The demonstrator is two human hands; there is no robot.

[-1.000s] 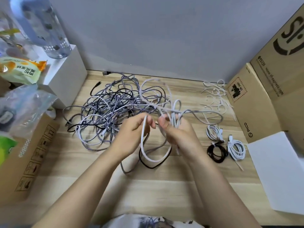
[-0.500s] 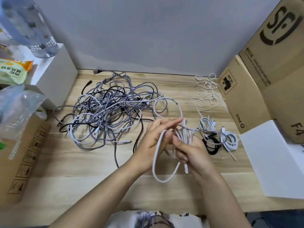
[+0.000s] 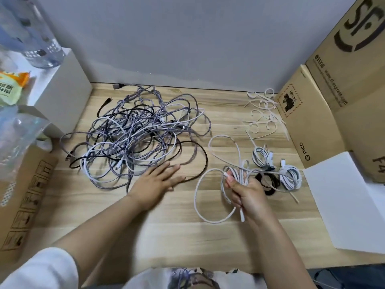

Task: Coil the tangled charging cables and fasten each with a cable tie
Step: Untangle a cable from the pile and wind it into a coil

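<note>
Right hand [image 3: 246, 191] grips half-coiled white cable [image 3: 210, 217] to keep loops; left hand [image 3: 159, 181], fingers spread flat, pins tangle [image 3: 135, 130] to table [image 3: 187, 236].

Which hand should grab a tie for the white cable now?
Probably the left hand. It lies flat and empty on the table, while the right hand grips the white cable coil and would drop it. The ties lie far right, so it is a long cross-reach.
</note>
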